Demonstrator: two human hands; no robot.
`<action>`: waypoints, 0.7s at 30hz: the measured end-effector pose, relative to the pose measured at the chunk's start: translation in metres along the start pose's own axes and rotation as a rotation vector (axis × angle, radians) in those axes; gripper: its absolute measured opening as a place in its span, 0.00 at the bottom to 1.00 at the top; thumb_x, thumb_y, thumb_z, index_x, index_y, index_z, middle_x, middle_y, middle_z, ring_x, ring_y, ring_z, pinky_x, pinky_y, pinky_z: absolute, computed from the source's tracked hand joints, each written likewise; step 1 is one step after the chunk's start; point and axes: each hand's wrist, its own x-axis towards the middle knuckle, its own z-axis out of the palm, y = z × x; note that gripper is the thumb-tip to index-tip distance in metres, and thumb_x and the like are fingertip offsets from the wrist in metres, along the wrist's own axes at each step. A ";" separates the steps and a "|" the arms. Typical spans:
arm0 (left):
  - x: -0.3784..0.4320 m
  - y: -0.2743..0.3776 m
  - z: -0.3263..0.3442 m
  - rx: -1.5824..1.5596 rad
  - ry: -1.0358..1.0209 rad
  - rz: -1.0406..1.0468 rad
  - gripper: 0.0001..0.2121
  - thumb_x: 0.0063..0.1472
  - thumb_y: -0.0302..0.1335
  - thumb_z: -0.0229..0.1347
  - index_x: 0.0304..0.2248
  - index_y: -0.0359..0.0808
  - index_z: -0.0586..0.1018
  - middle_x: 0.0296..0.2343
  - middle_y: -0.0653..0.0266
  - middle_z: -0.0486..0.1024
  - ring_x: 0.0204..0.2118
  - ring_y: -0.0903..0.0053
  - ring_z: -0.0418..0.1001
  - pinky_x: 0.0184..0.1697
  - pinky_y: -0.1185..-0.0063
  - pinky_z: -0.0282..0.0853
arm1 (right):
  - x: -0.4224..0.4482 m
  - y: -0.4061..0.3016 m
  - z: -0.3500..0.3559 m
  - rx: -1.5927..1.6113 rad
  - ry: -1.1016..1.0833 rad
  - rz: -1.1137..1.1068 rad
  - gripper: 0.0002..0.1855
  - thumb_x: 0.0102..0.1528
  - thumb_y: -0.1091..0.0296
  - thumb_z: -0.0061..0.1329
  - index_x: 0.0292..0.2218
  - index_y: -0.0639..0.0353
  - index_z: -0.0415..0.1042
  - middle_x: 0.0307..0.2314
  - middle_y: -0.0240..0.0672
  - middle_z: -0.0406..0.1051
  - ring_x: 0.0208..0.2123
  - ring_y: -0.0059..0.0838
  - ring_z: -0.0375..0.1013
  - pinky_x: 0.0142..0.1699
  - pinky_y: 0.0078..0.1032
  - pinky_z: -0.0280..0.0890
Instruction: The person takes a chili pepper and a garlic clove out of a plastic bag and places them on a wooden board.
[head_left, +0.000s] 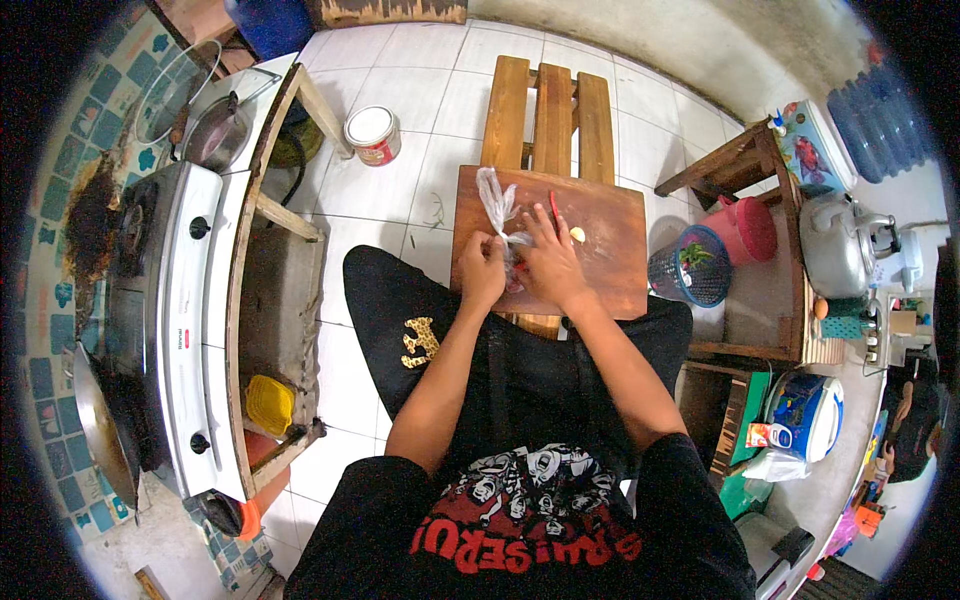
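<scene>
A clear plastic bag with a knotted neck lies over the wooden board. My left hand pinches the bag beside its knot. Just right of the knot, my right hand is against the bag with its fingers stretched forward; its thumb side is hidden, so its grip is unclear. Something red shows through the plastic between my hands. A red chili lies past my right fingertips. Beside them on the board rests a peeled garlic clove.
A slatted wooden bench extends beyond the board. On the right stand a blue mesh basket holding greens and a pink container. A lidded can is on the tiled floor. To the left is a gas stove.
</scene>
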 end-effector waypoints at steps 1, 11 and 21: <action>0.001 0.001 -0.001 -0.046 -0.029 -0.052 0.09 0.58 0.29 0.52 0.27 0.30 0.72 0.24 0.57 0.73 0.28 0.69 0.70 0.33 0.73 0.64 | 0.002 -0.003 -0.005 -0.051 -0.066 -0.002 0.11 0.47 0.68 0.47 0.33 0.55 0.77 0.55 0.45 0.56 0.63 0.43 0.41 0.63 0.49 0.37; 0.001 0.007 -0.005 -0.048 -0.022 -0.053 0.10 0.58 0.31 0.53 0.28 0.30 0.72 0.22 0.59 0.72 0.26 0.73 0.69 0.33 0.75 0.64 | 0.006 0.009 -0.007 1.178 0.427 0.432 0.06 0.51 0.68 0.51 0.28 0.60 0.77 0.34 0.39 0.74 0.40 0.39 0.72 0.45 0.35 0.64; 0.001 0.006 -0.016 -0.088 -0.058 -0.169 0.10 0.53 0.28 0.52 0.22 0.28 0.72 0.18 0.57 0.71 0.22 0.72 0.70 0.29 0.73 0.63 | 0.039 0.035 -0.001 0.368 0.086 0.561 0.12 0.50 0.59 0.51 0.27 0.59 0.75 0.25 0.47 0.73 0.30 0.49 0.72 0.37 0.39 0.66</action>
